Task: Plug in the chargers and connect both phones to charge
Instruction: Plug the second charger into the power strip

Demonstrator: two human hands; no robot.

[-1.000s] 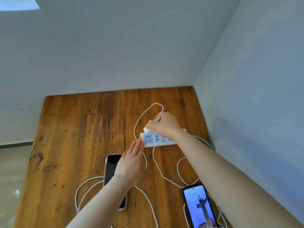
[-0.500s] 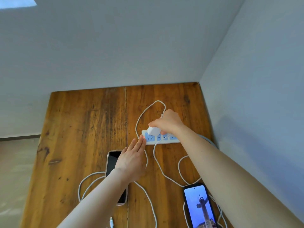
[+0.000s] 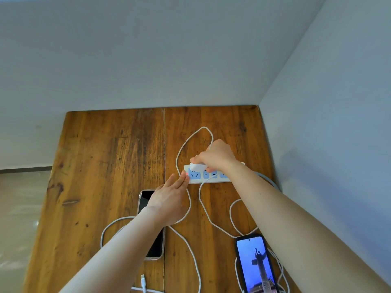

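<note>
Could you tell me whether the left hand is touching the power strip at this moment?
Touching. The head view shows the left hand with its fingertips pressed against the left end of the power strip, by the red light.

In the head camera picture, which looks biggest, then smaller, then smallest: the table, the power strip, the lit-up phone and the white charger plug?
1. Wooden table, far the biggest.
2. Lit-up phone and power strip: too close to rank; the phone lies nearer the camera and is cut off, the strip partly hidden.
3. White charger plug, smallest.

Soft even daylight, wide-angle edge distortion
</note>
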